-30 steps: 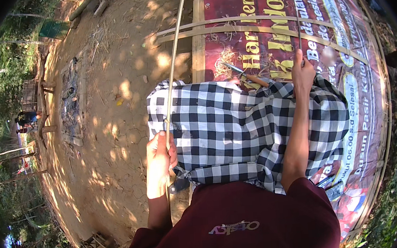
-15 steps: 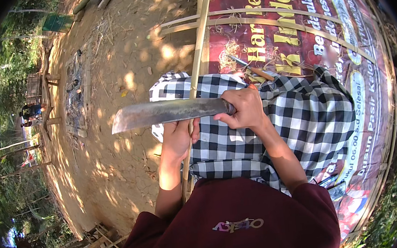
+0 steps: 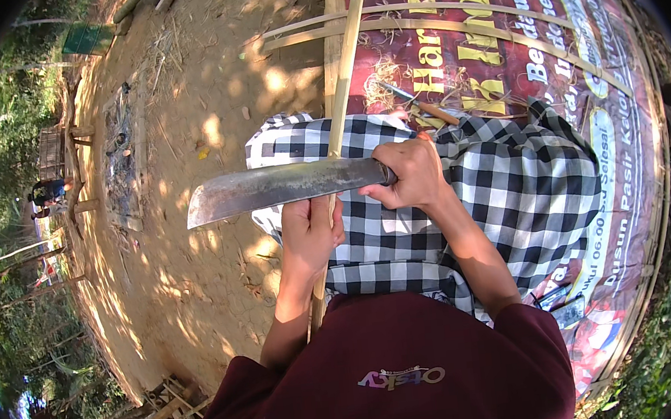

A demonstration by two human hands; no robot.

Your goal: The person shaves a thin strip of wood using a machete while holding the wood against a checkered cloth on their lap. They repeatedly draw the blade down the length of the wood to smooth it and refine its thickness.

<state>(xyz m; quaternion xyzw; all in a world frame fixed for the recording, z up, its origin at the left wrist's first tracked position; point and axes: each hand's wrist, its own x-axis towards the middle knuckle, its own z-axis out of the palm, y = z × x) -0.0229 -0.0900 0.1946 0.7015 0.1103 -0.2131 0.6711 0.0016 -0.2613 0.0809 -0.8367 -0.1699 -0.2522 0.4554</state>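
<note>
A long, pale bamboo strip (image 3: 348, 67) runs from the top of the view across my lap to my body. Below the blade, my left hand (image 3: 310, 236) is closed around this strip, the thumb along it. My right hand (image 3: 411, 174) grips the handle of a machete (image 3: 269, 192); most of that handle is hidden in the fist. The broad, dark blade points left and lies across the strip, just above my left fingers. Under both hands a black-and-white checked cloth (image 3: 503, 185) covers my legs.
A small knife (image 3: 433, 111) with a wooden handle lies beyond my lap, beside curled shavings (image 3: 380, 88). More bamboo strips (image 3: 447, 23) cross the red printed banner (image 3: 632, 181) I sit on. Left is bare earth (image 3: 194, 247); farther off are a green container (image 3: 86, 39) and people (image 3: 51, 191).
The machete's blade has turned slightly, so more of its flat face shows. Both hands keep their grips, and the strip's far part has shifted a little to the right.
</note>
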